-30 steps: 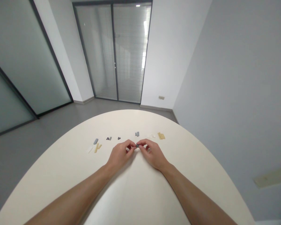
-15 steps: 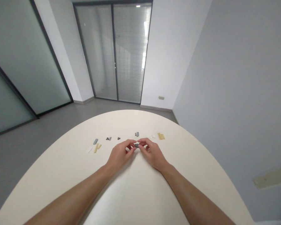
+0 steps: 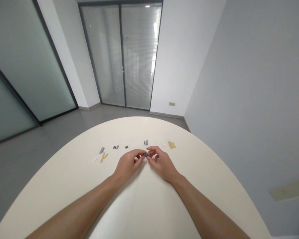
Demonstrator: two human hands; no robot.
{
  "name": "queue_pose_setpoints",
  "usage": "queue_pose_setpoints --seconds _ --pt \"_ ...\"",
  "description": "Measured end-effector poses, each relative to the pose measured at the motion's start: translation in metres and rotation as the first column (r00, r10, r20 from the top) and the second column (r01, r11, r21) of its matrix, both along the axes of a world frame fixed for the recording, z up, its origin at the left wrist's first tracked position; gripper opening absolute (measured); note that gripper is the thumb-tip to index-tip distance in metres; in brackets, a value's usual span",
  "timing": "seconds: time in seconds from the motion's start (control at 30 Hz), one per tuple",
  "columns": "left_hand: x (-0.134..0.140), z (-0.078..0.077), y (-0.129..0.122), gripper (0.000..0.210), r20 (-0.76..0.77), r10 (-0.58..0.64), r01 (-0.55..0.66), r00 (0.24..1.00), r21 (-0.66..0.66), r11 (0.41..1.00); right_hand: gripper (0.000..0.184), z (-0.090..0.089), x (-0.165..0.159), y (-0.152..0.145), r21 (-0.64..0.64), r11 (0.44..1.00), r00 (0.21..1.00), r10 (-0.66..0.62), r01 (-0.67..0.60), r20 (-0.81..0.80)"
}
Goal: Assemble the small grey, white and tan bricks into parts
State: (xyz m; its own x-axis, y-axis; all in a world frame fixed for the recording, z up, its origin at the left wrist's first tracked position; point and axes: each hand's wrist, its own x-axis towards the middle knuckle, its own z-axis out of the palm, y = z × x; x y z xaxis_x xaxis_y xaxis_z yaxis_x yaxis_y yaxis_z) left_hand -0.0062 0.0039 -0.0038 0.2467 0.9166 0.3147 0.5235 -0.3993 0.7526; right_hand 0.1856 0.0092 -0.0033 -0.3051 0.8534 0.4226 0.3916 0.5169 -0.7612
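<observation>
Just above the table's middle, my left hand (image 3: 129,162) pinches a small dark grey building-brick piece (image 3: 146,154) between thumb and fingertips. Close on its right side is my right hand (image 3: 161,162), with index finger and thumb spread apart around the piece's right end. One curled finger of this hand is very near the piece; whether it touches cannot be made out. Beyond the hands lie small grey bricks (image 3: 146,142), and a small black piece (image 3: 126,147) is to their left.
On the round white table (image 3: 144,205) lie a grey brick (image 3: 102,150), a white strip (image 3: 95,159), tan pieces (image 3: 103,157) and dark bits (image 3: 114,147) at left. White pieces (image 3: 162,145) and a tan group (image 3: 171,144) lie at right.
My right index finger and thumb have moved apart, loosening from the dark grey piece, which now shows more. My left hand keeps its pinch in nearly the same place.
</observation>
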Motion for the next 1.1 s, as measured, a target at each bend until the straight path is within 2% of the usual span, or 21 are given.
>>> queue_pose_setpoints --seconds 0.23,0.47,0.87,1.1 --pt "0.0001 -0.0030 0.0021 0.026 -0.006 -0.002 0.003 1.000 0.016 1.000 0.026 0.0001 0.0004 0.0006 -0.012 1.000 1.000 -0.022 0.021 -0.009" --pt "0.0001 0.0030 -0.0010 0.025 0.040 -0.015 0.015 0.999 0.008 1.000 0.014 0.0042 -0.0010 -0.0010 -0.004 0.999 0.999 -0.045 0.045 0.021" --pt "0.0013 0.0053 -0.0016 0.021 0.077 0.003 -0.004 0.997 0.007 1.000 0.019 0.0042 0.0022 0.0002 0.098 0.995 0.999 -0.037 0.033 0.037" --pt "0.0006 0.0034 -0.0004 0.018 0.089 -0.014 0.015 0.996 -0.011 1.000 0.018 0.0050 0.0005 0.0002 0.092 0.994 0.998 -0.054 0.051 0.030"
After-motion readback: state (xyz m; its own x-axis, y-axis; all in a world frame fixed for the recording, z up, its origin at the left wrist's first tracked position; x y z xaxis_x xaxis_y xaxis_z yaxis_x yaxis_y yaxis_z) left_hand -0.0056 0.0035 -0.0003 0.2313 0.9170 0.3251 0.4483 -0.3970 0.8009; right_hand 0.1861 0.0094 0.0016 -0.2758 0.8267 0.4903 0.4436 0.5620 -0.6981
